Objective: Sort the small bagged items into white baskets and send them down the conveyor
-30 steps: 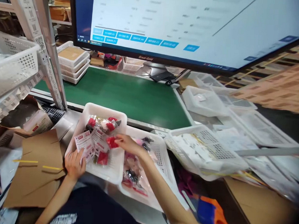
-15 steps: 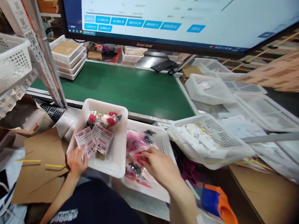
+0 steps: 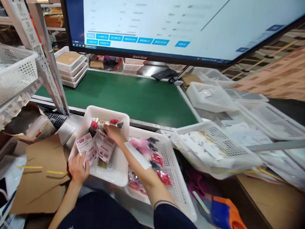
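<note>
My left hand (image 3: 78, 167) is closed over the near left rim of a white plastic basket (image 3: 122, 150), its thumb by a printed card (image 3: 87, 146). A second printed card (image 3: 104, 146) lies beside that one. My right hand (image 3: 114, 132) reaches into the same basket at the small clear packets, fingers bent down; what they pinch is hidden. A clear packet with red in it (image 3: 94, 124) lies to their left. Under my right forearm stands another white basket (image 3: 182, 192), holding bagged pink, red and black items (image 3: 143, 146). A white rectangular piece (image 3: 137, 155) lies against that forearm.
A monitor (image 3: 154, 57) hangs over a green belt (image 3: 133, 93). Stacked white baskets (image 3: 72, 70) stand at the back left. On the right is a tilted basket of papers (image 3: 211, 146), with an orange-and-blue object (image 3: 226, 215) below. Cardboard (image 3: 40, 187) lies left.
My right hand has left the bagged items in the right basket and moved left to the packets in the left basket. My left hand stays at the rim. The view has tipped up slightly.
</note>
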`<state>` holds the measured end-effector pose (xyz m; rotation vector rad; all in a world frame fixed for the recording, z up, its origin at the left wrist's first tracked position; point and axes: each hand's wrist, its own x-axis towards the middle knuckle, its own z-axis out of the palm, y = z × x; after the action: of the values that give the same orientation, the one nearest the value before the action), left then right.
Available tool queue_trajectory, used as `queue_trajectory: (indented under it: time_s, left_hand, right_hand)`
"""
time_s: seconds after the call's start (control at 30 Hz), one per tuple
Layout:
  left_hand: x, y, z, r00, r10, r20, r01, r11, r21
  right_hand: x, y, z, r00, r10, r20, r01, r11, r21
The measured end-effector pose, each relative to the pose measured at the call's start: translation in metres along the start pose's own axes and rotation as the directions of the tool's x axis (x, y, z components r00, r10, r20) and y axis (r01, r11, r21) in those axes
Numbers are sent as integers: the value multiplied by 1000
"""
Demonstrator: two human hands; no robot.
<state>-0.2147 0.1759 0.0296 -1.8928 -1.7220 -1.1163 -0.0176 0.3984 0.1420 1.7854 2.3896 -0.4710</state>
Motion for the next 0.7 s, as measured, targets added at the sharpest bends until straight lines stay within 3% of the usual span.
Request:
queue_trajectory:
  time_s: [0.1, 0.2, 0.27, 0.33, 0.43, 0.5, 0.57, 0.7]
  left_hand:
    - [-1, 2, -1, 1000, -10, -12, 10, 1000, 4]
    - [-3, 2, -2, 999, -34, 12, 34, 999, 5]
    - [-4, 1, -1, 999, -29, 34, 29, 1000, -2]
    - [-5, 0, -1, 999, -16, 33, 16, 1000, -6]
    - [-4, -2, -1, 1000, -22, 21, 22, 1000, -2]
    - [-3, -2, -1, 999, -19, 27, 19, 1000, 1]
    - [-3, -3, -1, 999, -14, 36, 14, 1000, 6]
    - [-3, -4, 1, 1000, -16, 12, 16, 1000, 4]
  right_hand:
    - [-42, 35, -13, 999, 13, -32, -11, 999, 54]
    - [-114, 93, -24, 990, 98, -104, -89, 992, 89]
    - [-155, 129, -25, 962, 160, -219, -142, 985, 97]
    - [-170, 148, -21, 942, 115, -315, -117, 993, 12]
    - [-132, 129, -13, 966, -32, -256, -4, 990, -140]
    - [-83, 98, -11, 983, -136, -123, 104, 966, -238]
    - [-34, 71, -12, 967, -250, -47, 228, 933, -278]
    - [27, 49, -15, 951, -309, -5, 295, 915, -275]
